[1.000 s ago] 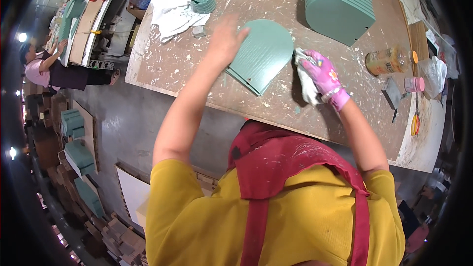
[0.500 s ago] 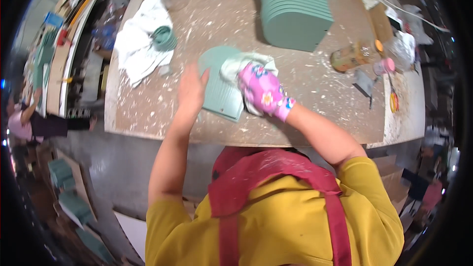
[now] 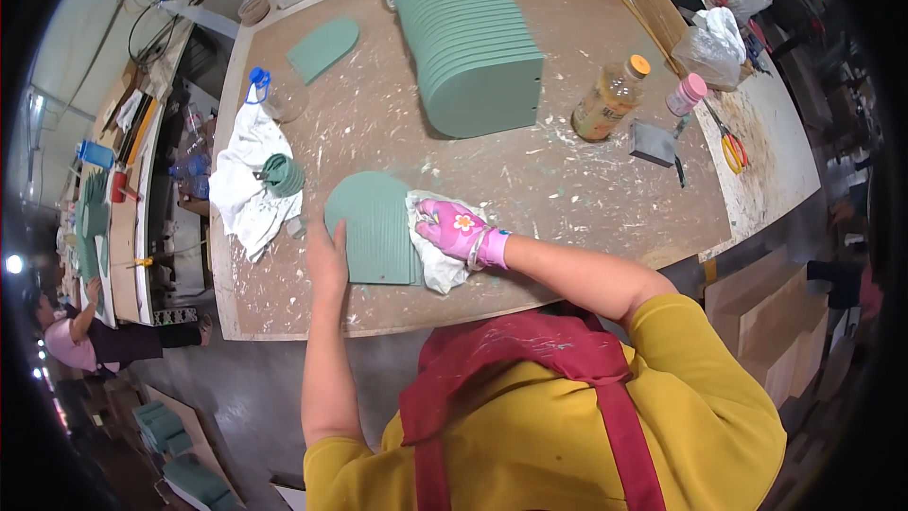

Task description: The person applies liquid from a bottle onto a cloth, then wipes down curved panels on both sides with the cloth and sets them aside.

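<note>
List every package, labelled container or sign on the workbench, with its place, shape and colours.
Clear plastic bottle of amber liquid with orange cap: right of the green panel stack, leaning, pale label.
Small pink-capped bottle: just right of it, pale body.
Crumpled clear plastic bag: far right.
No signs or screens seen.

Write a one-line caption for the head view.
Left hand steadies a green panel while the gloved right hand presses a white rag on it.

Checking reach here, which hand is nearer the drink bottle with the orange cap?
Right. The right hand lies below-left of the bottle; the left hand is further left, beyond the green panel.
</note>
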Motion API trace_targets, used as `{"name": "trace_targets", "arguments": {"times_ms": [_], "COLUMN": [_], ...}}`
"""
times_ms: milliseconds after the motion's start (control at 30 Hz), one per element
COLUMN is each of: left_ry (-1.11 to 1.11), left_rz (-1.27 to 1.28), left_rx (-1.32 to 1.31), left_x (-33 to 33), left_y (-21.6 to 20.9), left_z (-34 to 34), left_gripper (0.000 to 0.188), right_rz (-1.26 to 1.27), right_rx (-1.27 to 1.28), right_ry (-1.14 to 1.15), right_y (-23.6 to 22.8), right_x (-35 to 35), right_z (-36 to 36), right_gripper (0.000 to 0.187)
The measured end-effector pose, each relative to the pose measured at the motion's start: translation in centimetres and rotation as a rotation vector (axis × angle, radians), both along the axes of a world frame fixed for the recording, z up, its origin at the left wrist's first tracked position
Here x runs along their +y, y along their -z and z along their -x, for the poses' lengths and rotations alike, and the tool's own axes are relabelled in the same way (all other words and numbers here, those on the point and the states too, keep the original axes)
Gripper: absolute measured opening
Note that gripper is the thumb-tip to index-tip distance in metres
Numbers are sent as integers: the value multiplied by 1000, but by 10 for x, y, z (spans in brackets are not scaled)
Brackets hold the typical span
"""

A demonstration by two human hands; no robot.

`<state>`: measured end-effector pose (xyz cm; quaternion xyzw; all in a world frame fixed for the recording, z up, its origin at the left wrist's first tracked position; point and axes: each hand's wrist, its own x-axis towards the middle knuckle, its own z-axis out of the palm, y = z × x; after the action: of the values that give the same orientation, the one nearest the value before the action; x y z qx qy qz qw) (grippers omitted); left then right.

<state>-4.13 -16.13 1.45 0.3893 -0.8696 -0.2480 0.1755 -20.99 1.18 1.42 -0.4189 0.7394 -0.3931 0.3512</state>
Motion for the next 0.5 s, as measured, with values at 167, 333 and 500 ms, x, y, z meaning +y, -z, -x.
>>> {"name": "trace_targets", "arguments": {"times_ms": [167,333,500], "left_ry": [135,578,776], "left_rz": [416,-545,-494], "left_rx": [-134,282,449], "left_x": [12,109,180], "left_y": [-23,-97,-28], "left_z": [21,193,315], "left_gripper": [45,56,97], "right_rz": [34,157,615], "right_rx": [-316,-626,-1261], "right_ry": [-39,365,570], "right_y": [-41,-34,-50], "right_x": [97,193,242], "right_z": [68,105,124], "right_gripper": [47,37,38]}}
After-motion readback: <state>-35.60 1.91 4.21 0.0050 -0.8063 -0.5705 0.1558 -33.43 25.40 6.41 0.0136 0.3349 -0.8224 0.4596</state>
